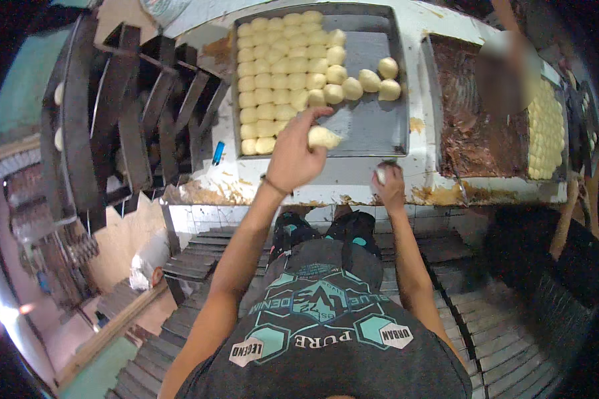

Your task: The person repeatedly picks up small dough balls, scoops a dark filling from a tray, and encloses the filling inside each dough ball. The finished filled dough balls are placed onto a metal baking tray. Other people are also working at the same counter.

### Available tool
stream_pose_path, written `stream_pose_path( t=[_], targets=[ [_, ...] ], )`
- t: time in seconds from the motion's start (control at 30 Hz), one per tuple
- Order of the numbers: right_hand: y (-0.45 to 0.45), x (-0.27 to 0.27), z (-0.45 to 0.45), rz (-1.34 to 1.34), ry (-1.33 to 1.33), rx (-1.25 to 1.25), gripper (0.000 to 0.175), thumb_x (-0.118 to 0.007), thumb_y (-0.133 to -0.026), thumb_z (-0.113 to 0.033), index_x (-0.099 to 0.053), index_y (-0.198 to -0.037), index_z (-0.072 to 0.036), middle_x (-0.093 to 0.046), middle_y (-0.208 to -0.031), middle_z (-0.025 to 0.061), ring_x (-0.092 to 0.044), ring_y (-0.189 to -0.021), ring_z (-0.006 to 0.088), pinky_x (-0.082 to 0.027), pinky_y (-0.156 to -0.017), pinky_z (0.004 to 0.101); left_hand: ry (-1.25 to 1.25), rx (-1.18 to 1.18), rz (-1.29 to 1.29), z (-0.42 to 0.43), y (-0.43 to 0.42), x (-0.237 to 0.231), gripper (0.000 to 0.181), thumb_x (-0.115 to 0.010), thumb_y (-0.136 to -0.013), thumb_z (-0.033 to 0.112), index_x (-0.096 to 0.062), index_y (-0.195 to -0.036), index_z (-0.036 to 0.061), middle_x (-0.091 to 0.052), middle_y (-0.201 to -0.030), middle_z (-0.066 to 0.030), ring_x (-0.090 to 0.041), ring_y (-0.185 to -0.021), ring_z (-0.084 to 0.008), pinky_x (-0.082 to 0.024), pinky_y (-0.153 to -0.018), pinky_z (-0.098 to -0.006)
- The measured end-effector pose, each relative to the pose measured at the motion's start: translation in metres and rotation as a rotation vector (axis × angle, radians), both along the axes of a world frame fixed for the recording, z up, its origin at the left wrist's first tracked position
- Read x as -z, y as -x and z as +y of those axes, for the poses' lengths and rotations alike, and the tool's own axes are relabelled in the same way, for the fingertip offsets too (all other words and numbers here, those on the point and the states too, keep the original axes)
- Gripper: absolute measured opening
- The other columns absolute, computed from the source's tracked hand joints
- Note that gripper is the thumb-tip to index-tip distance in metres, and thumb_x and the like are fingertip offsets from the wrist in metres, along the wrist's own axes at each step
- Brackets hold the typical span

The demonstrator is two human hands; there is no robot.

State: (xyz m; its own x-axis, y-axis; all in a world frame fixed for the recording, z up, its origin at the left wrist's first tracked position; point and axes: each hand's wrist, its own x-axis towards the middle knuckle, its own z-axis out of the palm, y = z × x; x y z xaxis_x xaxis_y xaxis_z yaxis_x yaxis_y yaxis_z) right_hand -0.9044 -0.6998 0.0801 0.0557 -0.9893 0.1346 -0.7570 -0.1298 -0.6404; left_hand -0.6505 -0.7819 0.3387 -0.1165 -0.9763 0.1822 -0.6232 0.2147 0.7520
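Note:
In front of me a metal tray (367,132) lies on the white worktop, with tight rows of pale dough balls (279,65) filling its left part. Several looser dough balls (352,89) trail across to the tray's right side. My left hand (299,149) reaches over the near edge of the tray and grips a pointed dough piece (324,138) between thumb and fingers. Near the worktop's front edge, just outside the tray, my right hand (392,187) is closed around a small whitish dough ball (381,174), partly hidden by the fingers.
A blue lighter (218,152) lies left of the tray. Dark metal trays (135,109) are stacked at the left. To the right sits a tray with a brown mass (459,109); more dough balls (545,134) lie beyond it. Another person, blurred, leans in there.

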Motion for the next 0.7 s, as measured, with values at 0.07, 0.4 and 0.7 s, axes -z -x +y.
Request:
stream_pose_path(
  t=[0.07, 0.4, 0.7],
  targets=[
    [0.002, 0.003, 0.004, 0.064, 0.075, 0.136, 0.031, -0.074, -0.081, -0.023, -0.065, -0.103, -0.003, -0.062, -0.109, 0.0224, -0.056, -0.105, 0.0424, -0.045, -0.098, 0.0494, -0.315, -0.035, 0.178, 0.036, -0.006, -0.015, 0.055, -0.053, -0.072, -0.001, -0.056, -0.126, 0.0058, -0.065, -0.095, -0.0130, -0.063, -0.086, -0.0286, -0.050, -0.078, -0.0398],
    [-0.036, -0.088, 0.001, -0.187, -0.474, 0.376, 0.035, -0.071, -0.086, -0.022, -0.063, -0.108, 0.004, -0.067, -0.096, 0.0119, -0.062, -0.085, 0.0238, -0.051, -0.079, 0.0373, -0.631, 0.116, 1.070, 0.149, -0.106, 0.075, 0.035, -0.055, -0.094, 0.022, -0.059, -0.124, 0.0036, -0.063, -0.116, -0.0065, -0.060, -0.108, -0.0178, -0.047, -0.096, -0.0329],
    [-0.390, -0.488, -0.019, -0.276, 0.132, -1.184, 0.037, -0.080, -0.074, -0.014, -0.065, -0.107, -0.006, -0.068, -0.100, 0.0096, -0.066, -0.098, 0.0252, -0.052, -0.085, 0.0351, -0.066, -0.103, 0.388, 0.209, -0.221, 0.066, 0.042, -0.072, -0.079, 0.009, -0.065, -0.120, 0.0178, -0.068, -0.102, -0.0115, -0.066, -0.089, -0.0311, -0.053, -0.082, -0.0382]
  ],
)
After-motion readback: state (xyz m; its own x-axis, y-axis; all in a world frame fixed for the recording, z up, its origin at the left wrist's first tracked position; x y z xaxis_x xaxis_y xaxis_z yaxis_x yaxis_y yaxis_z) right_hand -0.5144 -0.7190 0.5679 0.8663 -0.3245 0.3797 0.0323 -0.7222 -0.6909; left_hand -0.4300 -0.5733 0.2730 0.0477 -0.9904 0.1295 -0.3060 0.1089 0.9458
